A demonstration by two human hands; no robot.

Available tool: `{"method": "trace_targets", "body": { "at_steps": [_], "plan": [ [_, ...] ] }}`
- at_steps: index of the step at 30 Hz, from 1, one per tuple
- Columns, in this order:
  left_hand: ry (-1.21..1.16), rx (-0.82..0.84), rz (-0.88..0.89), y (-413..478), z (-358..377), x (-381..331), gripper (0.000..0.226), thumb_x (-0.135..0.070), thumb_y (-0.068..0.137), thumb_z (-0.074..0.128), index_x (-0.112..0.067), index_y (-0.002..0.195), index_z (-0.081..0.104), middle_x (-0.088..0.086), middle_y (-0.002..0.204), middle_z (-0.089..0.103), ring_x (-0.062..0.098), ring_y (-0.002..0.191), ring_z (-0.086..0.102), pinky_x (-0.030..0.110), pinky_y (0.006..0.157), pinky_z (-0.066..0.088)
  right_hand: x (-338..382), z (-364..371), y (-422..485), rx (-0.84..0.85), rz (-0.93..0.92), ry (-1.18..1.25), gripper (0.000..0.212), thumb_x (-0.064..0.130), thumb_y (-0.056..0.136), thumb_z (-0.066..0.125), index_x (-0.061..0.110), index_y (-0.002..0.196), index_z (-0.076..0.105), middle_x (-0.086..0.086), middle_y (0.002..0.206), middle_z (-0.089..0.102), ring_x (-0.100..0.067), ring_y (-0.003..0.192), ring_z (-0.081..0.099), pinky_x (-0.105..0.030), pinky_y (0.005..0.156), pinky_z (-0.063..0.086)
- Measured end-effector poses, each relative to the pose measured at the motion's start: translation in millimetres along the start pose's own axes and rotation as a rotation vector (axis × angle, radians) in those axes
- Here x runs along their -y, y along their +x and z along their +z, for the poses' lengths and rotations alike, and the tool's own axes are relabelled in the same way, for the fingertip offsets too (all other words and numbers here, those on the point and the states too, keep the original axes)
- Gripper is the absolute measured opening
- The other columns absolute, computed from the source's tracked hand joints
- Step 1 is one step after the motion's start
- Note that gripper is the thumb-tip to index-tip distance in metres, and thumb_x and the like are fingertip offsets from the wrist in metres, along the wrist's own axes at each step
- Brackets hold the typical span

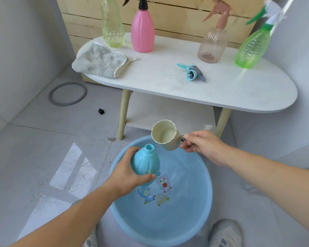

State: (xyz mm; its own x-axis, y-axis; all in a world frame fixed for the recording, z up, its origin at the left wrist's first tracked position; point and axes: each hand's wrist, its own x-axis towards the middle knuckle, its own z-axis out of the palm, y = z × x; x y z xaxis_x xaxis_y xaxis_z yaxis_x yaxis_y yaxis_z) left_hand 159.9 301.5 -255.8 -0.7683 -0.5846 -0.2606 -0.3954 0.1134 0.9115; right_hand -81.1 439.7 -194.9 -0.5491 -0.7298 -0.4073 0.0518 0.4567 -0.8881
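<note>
My left hand [128, 172] grips a light blue bottle [145, 162] with no cap, held upright over a blue basin [200, 211] on the floor. My right hand [202, 146] holds the handle of a cream cup [165, 135], tilted with its mouth toward me, just above and to the right of the bottle's open neck. Some water shows inside the cup. The basin holds water and has cartoon prints on its bottom. A blue spray head [192, 72] lies on the white table [221, 90].
On the table stand a yellow-green bottle [112, 24], a pink spray bottle [142, 31], a brownish clear spray bottle [213, 42] and a green spray bottle [251, 45]. A grey cloth [98, 60] lies at its left end. My shoes [225, 234] flank the basin.
</note>
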Motion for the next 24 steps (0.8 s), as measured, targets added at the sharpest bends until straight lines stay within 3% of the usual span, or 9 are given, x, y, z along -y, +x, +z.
{"method": "trace_targets", "body": {
  "at_steps": [4, 8, 11, 13, 17, 19, 22, 24],
  "plan": [
    [-0.04, 0.009, 0.028, -1, 1, -17, 0.083, -0.04, 0.056, 0.095, -0.048, 0.123, 0.047, -0.014, 0.116, 0.064, 0.006, 0.101, 0.067, 0.03, 0.078, 0.062, 35, -9, -32, -0.041, -0.091, -0.045, 0.034, 0.02, 0.099, 0.056, 0.006, 0.068, 0.058, -0.011, 0.085, 0.075, -0.025, 0.09, 0.068, -0.04, 0.095, 0.055],
    [-0.06, 0.014, 0.046, -3, 2, -29, 0.081, -0.03, 0.06, 0.096, -0.051, 0.12, 0.046, -0.013, 0.116, 0.063, 0.009, 0.102, 0.068, 0.035, 0.079, 0.064, 55, -12, -58, -0.08, -0.173, -0.131, 0.035, 0.023, 0.099, 0.057, 0.008, 0.068, 0.065, -0.007, 0.088, 0.077, -0.029, 0.098, 0.07, -0.038, 0.094, 0.055],
    [-0.066, 0.03, 0.049, -5, 2, -34, 0.086, -0.036, 0.056, 0.095, -0.044, 0.127, 0.048, -0.011, 0.116, 0.063, 0.01, 0.099, 0.069, 0.042, 0.073, 0.065, 63, -12, -71, -0.098, -0.217, -0.177, 0.034, 0.024, 0.098, 0.057, 0.008, 0.071, 0.069, -0.002, 0.088, 0.077, -0.021, 0.093, 0.072, -0.028, 0.087, 0.055],
    [-0.05, 0.036, 0.055, -7, 3, -37, 0.085, -0.031, 0.061, 0.096, -0.04, 0.13, 0.047, -0.01, 0.117, 0.062, 0.01, 0.1, 0.067, 0.04, 0.074, 0.065, 67, -13, -77, -0.12, -0.243, -0.226, 0.032, 0.025, 0.098, 0.058, 0.004, 0.078, 0.073, 0.005, 0.085, 0.077, -0.008, 0.084, 0.071, -0.014, 0.077, 0.05],
    [-0.034, 0.036, 0.055, -8, 2, -38, 0.083, -0.025, 0.066, 0.095, -0.037, 0.132, 0.045, -0.01, 0.119, 0.06, 0.01, 0.102, 0.066, 0.034, 0.075, 0.064, 69, -12, -80, -0.138, -0.302, -0.285, 0.029, 0.024, 0.097, 0.059, 0.008, 0.081, 0.076, 0.013, 0.071, 0.072, 0.005, 0.071, 0.065, -0.005, 0.07, 0.044],
    [-0.036, 0.032, 0.048, -8, 2, -38, 0.083, -0.026, 0.066, 0.095, -0.037, 0.132, 0.045, -0.01, 0.119, 0.06, 0.011, 0.103, 0.066, 0.034, 0.075, 0.064, 70, -10, -80, -0.148, -0.333, -0.299, 0.027, 0.021, 0.096, 0.06, 0.008, 0.08, 0.077, 0.004, 0.072, 0.072, 0.003, 0.067, 0.063, -0.002, 0.066, 0.042],
    [-0.032, 0.028, 0.05, -7, 2, -38, 0.082, -0.025, 0.067, 0.095, -0.038, 0.131, 0.045, -0.009, 0.119, 0.06, 0.011, 0.102, 0.066, 0.03, 0.073, 0.064, 69, -8, -80, -0.173, -0.363, -0.359, 0.025, 0.026, 0.095, 0.062, 0.015, 0.079, 0.078, -0.012, 0.081, 0.072, -0.013, 0.071, 0.062, -0.006, 0.066, 0.042],
    [-0.033, 0.029, 0.049, -7, 3, -39, 0.082, -0.025, 0.067, 0.095, -0.039, 0.13, 0.045, -0.01, 0.119, 0.06, 0.011, 0.102, 0.066, 0.028, 0.072, 0.063, 70, -8, -80, -0.18, -0.353, -0.37, 0.023, 0.025, 0.094, 0.063, 0.015, 0.08, 0.078, -0.005, 0.08, 0.074, 0.0, 0.069, 0.062, -0.003, 0.066, 0.042]
  ]
}}
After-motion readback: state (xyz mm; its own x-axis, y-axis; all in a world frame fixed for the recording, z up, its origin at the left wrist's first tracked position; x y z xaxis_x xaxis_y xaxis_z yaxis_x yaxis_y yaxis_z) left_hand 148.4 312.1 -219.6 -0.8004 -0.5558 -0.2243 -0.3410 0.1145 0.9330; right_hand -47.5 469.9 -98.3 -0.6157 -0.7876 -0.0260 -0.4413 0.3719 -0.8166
